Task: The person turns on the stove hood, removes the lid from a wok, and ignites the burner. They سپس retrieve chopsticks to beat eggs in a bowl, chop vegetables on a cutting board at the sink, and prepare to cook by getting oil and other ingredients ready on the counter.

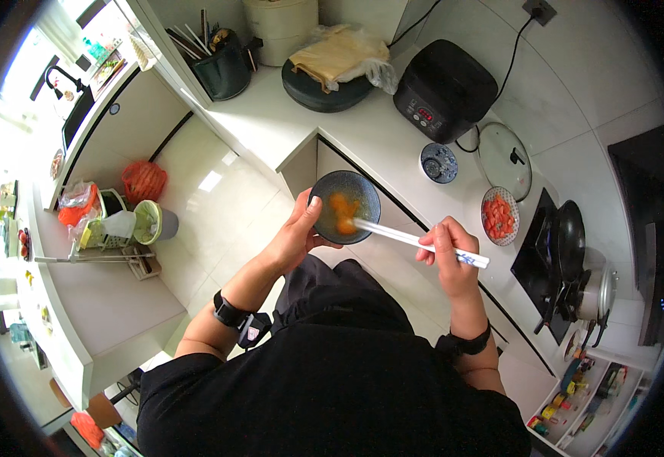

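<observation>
My left hand [298, 228] grips the rim and side of a dark speckled bowl [373, 208] in front of my body. Inside the bowl lies orange-yellow egg [343, 207], partly mixed with clearer liquid. My right hand [449, 251] holds a pair of white chopsticks [397, 234] with a blue pattern, and their tips are in the egg. To the right, on the counter, stand a patterned bowl [516, 224] of cut red pieces [497, 218], seemingly tomato, and a blue and white bowl [439, 163] with something blue inside.
Along the white counter [360, 137] stand a black rice cooker [449, 85], a glass lid [503, 160], and a dark utensil holder [223, 68]. A black frying pan [571, 240] and a metal pot [592, 294] are at the hob [529, 251]. A waste bin [163, 223] stands left.
</observation>
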{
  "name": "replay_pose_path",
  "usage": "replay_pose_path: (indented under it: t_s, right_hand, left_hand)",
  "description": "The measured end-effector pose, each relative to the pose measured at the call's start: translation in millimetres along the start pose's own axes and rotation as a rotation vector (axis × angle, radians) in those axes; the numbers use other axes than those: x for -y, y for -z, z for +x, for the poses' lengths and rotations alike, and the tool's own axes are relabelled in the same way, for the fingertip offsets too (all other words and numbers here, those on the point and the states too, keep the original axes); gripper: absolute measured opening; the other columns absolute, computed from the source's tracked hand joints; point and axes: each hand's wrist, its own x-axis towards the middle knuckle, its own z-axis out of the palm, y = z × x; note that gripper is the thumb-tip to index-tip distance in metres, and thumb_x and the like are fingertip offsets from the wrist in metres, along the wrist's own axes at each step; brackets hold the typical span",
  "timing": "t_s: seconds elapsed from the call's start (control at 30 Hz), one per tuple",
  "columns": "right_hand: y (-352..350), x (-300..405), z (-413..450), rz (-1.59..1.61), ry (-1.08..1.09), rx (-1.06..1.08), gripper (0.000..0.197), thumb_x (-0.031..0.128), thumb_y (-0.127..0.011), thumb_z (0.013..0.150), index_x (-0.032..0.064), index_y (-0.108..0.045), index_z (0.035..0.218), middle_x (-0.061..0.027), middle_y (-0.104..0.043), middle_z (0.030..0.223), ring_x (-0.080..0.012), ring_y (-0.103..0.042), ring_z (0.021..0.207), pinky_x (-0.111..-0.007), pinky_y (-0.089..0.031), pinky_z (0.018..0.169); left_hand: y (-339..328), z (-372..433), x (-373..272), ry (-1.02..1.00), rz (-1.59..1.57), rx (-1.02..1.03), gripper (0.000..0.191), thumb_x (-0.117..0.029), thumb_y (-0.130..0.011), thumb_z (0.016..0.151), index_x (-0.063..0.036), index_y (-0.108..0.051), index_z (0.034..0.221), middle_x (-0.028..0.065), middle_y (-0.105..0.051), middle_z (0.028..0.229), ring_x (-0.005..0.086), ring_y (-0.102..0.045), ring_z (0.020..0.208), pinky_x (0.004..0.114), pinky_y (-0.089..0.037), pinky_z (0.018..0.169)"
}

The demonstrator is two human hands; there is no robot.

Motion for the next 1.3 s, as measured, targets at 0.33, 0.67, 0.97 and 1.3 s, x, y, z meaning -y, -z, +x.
replay_pose_path:
  t_s: [0.33, 0.67, 0.97, 1.3]
  right_hand:
    - [12, 5, -4, 0.085, -0.128, -0.092, 0.037, 0.025, -0.042, 0.100, -0.0001, -0.055, 0.075, -0.0078, -0.059, 0.061, -0.0093, -0.052, 0.052, -0.022, -0.041, 0.051]
    - [14, -4, -7, 0.189, -0.088, -0.041, 0.031, 0.023, -0.046, 0.100, -0.0004, -0.058, 0.083, -0.0075, -0.063, 0.068, -0.0070, -0.054, 0.057, -0.021, -0.044, 0.054]
    - [17, -15, -14, 0.170, -0.067, 0.073, 0.027, 0.020, -0.049, 0.098, 0.0000, -0.058, 0.083, -0.0056, -0.064, 0.071, -0.0083, -0.061, 0.062, -0.021, -0.047, 0.052]
    - [22, -22, -15, 0.106, -0.036, -0.059, 0.030, 0.021, -0.047, 0.099, 0.0004, -0.057, 0.080, -0.0061, -0.063, 0.069, -0.0093, -0.060, 0.063, -0.023, -0.047, 0.057]
  left_hand:
    - [-8, 5, 3, 0.034, 0.028, 0.014, 0.060, -0.048, -0.030, 0.101, -0.0082, -0.017, 0.143, 0.0155, -0.042, 0.133, 0.0258, -0.057, 0.111, 0.038, -0.055, 0.083]
    - [-16, 10, 3, 0.018, 0.017, 0.028, 0.060, -0.049, -0.031, 0.100, -0.0072, -0.017, 0.142, 0.0161, -0.042, 0.131, 0.0259, -0.059, 0.109, 0.039, -0.055, 0.084]
    - [-19, 14, 3, 0.041, 0.042, 0.046, 0.060, -0.048, -0.029, 0.101, -0.0077, -0.016, 0.143, 0.0174, -0.043, 0.132, 0.0263, -0.059, 0.110, 0.038, -0.056, 0.082]
    - [-25, 17, 5, 0.059, 0.034, 0.032, 0.059, -0.049, -0.030, 0.101, -0.0086, -0.017, 0.143, 0.0153, -0.044, 0.131, 0.0262, -0.057, 0.112, 0.039, -0.055, 0.084]
